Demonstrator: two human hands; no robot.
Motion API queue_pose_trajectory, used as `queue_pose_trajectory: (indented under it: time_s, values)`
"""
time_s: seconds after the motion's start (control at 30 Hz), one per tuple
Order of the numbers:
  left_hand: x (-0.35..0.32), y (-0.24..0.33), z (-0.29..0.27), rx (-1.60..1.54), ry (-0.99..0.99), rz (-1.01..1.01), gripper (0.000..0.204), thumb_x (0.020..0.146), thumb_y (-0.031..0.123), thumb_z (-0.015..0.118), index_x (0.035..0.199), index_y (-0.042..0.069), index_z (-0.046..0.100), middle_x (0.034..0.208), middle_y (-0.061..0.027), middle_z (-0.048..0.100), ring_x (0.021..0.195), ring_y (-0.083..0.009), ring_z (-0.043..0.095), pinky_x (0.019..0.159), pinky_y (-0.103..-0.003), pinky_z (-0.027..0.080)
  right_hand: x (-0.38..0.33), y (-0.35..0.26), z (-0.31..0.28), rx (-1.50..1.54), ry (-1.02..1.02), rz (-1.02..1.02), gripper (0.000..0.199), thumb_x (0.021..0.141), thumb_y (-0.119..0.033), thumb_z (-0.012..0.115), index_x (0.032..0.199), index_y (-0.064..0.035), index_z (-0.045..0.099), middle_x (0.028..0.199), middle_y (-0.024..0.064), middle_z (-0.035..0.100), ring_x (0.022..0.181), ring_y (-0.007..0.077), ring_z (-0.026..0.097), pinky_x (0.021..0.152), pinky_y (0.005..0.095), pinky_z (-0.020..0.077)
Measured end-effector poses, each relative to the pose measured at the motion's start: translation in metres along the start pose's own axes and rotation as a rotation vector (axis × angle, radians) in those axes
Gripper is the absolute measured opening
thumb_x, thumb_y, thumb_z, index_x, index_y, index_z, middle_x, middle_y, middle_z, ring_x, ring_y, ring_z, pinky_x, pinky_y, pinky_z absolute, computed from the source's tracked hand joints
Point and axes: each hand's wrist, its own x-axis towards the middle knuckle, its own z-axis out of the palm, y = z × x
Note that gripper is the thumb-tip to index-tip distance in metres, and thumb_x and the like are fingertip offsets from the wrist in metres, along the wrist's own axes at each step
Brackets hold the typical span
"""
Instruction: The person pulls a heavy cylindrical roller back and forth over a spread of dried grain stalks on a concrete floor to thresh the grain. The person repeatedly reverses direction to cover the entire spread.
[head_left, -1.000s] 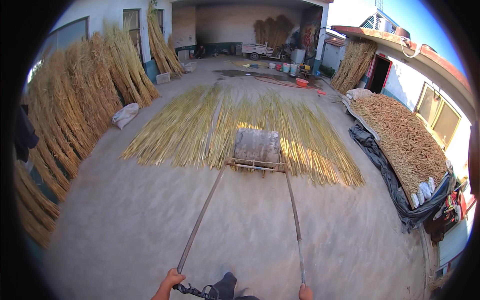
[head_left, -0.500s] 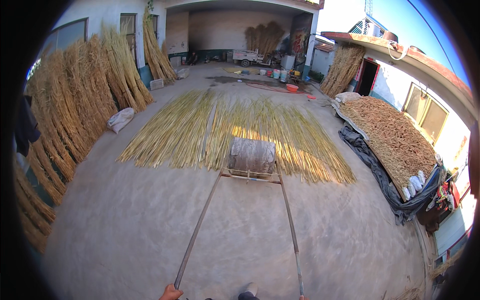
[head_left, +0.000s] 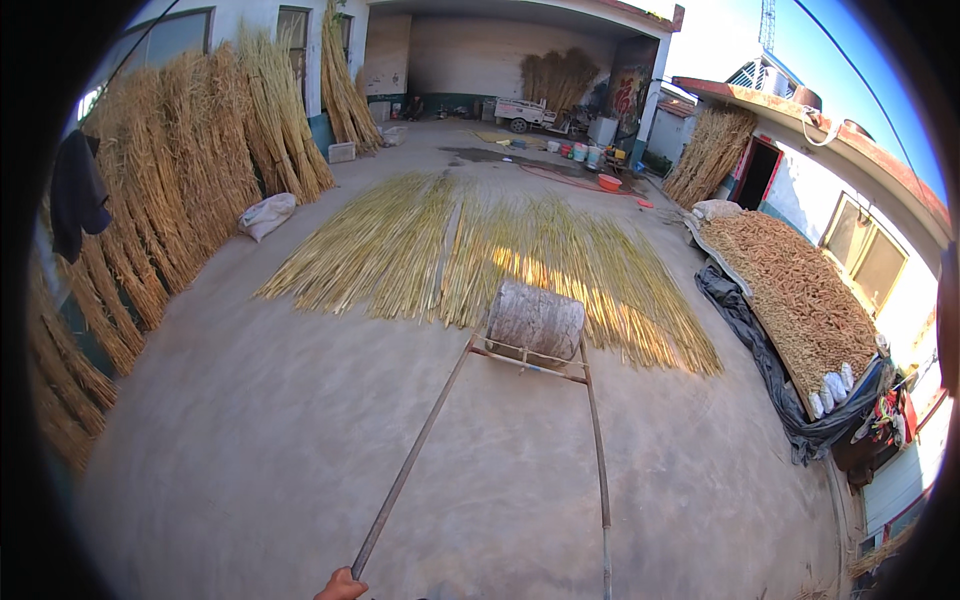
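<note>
My left hand (head_left: 342, 585) is closed around the near end of the long left handle (head_left: 415, 455) of a stone roller. The grey stone roller (head_left: 537, 320), a thick cylinder in a metal frame (head_left: 530, 364), sits at the near edge of a wide layer of green-yellow stalks (head_left: 390, 245). Its right handle (head_left: 600, 460) runs down to the lower edge of the picture. My right hand is out of sight. The stalks lie side by side on the concrete, and a sunlit strip crosses their right part.
Bundles of dry stalks (head_left: 180, 160) lean along the left wall beside a white sack (head_left: 267, 215). At right, a raised bed of drying cobs (head_left: 790, 270) has dark sheeting (head_left: 740, 320) along its edge. An orange basin (head_left: 609, 183), buckets and a small cart (head_left: 524, 113) stand far back.
The roller has come nearer to me, further off the stalks, and its frame has turned slightly. The view has swung left. My right hand and my foot have left the picture.
</note>
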Motion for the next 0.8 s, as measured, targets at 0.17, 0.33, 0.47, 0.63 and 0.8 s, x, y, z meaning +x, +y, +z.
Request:
queue_pose_trajectory:
  time_s: [0.17, 0.33, 0.47, 0.63, 0.8]
  values:
    - [-0.007, -0.077, 0.0, 0.088, 0.059, 0.092, 0.031, 0.072, 0.013, 0.054, 0.099, -0.001, 0.05, 0.066, -0.0114, 0.054, 0.045, -0.0238, 0.054, 0.032, -0.035, 0.042, -0.038, 0.029, 0.027, -0.048, -0.004, 0.004, 0.049, 0.09, -0.041, 0.033, 0.101, 0.0021, 0.053, 0.098, 0.0286, 0.055, 0.093, 0.0447, 0.05, 0.078, 0.0501, 0.0403]
    - [-0.054, -0.076, -0.011, 0.016, 0.034, -0.052, 0.032, 0.071, 0.012, 0.053, 0.1, -0.002, 0.05, 0.068, -0.0113, 0.053, 0.045, -0.0211, 0.054, 0.033, -0.034, 0.042, -0.082, 0.063, 0.047, -0.045, 0.007, 0.007, 0.049, 0.09, -0.042, 0.033, 0.095, 0.0013, 0.055, 0.095, 0.0277, 0.055, 0.09, 0.0449, 0.051, 0.076, 0.0507, 0.0405]
    - [-0.07, -0.102, -0.012, 0.138, 0.019, 0.015, 0.037, 0.071, 0.012, 0.053, 0.105, -0.002, 0.049, 0.071, -0.0121, 0.055, 0.044, -0.0201, 0.053, 0.033, -0.034, 0.043, -0.103, 0.079, 0.053, -0.048, 0.048, -0.014, 0.048, 0.09, -0.042, 0.033, 0.09, 0.0007, 0.056, 0.093, 0.0269, 0.056, 0.088, 0.0446, 0.052, 0.074, 0.0508, 0.0411]
    - [-0.118, -0.073, -0.01, 0.155, -0.026, -0.092, 0.045, 0.071, 0.013, 0.054, 0.113, -0.002, 0.047, 0.083, -0.016, 0.058, 0.062, -0.0257, 0.058, 0.048, -0.038, 0.049, -0.126, 0.129, 0.07, -0.216, 0.066, 0.008, 0.047, 0.09, -0.041, 0.034, 0.089, 0.0003, 0.056, 0.095, 0.0261, 0.057, 0.087, 0.0437, 0.054, 0.073, 0.0499, 0.0432]
    - [-0.114, -0.174, -0.008, 0.131, -0.036, 0.158, 0.049, 0.072, 0.013, 0.054, 0.118, -0.001, 0.046, 0.092, -0.0184, 0.059, 0.084, -0.0289, 0.058, 0.068, -0.038, 0.05, -0.165, 0.132, 0.072, -0.251, 0.031, -0.016, 0.047, 0.09, -0.04, 0.033, 0.089, -0.0001, 0.057, 0.09, 0.0264, 0.058, 0.084, 0.0428, 0.055, 0.072, 0.0493, 0.0447]
